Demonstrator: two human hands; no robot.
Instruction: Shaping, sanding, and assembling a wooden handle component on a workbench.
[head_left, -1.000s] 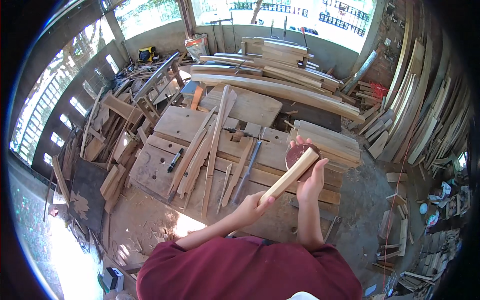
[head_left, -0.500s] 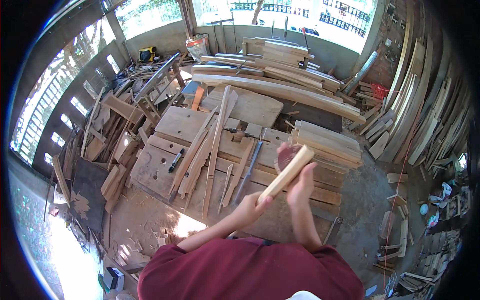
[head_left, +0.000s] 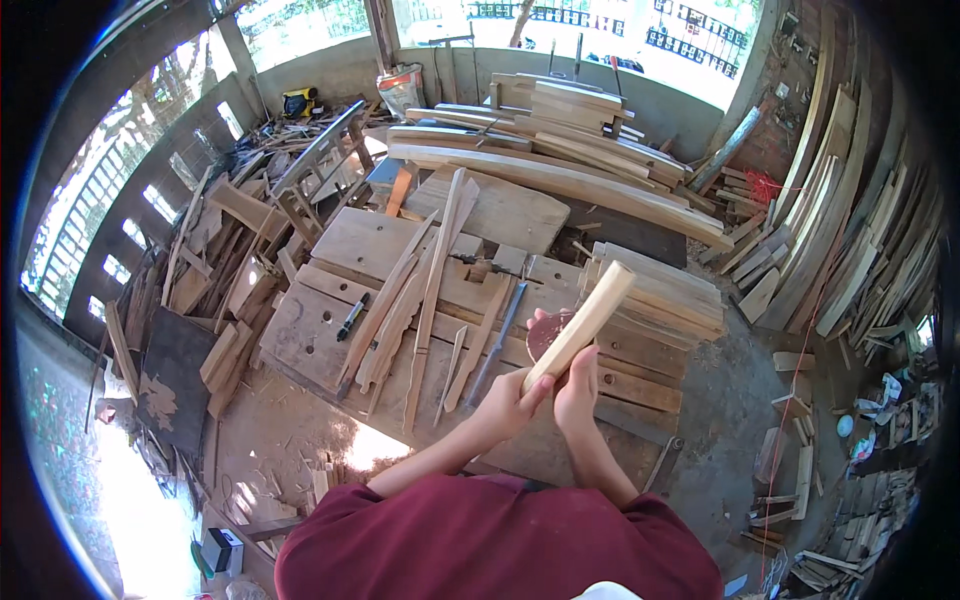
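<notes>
My left hand (head_left: 507, 408) is closed round the lower end of a pale, smooth wooden bar (head_left: 592, 312), held at a slant above the workbench. My right hand (head_left: 577, 398) wraps the bar from its right side, close to the left hand. A reddish-brown round sanding disc (head_left: 544, 336) shows behind the bar, pressed against it by the right fingers, which are partly hidden. On the bench below lie a blue metal bar (head_left: 498, 345), long cut wooden strips (head_left: 432, 290) and a black marker (head_left: 352, 318).
The workbench (head_left: 300, 325) has round holes in its top. Stacked boards (head_left: 655, 290) lie at its right, with long planks (head_left: 560, 170) behind. Scrap wood (head_left: 250, 215) heaps up on the left, and tall boards (head_left: 850, 200) lean along the right.
My right hand has slid down the bar towards my left hand, carrying the sanding disc with it. The bar's upper end now stands clear and points slightly higher.
</notes>
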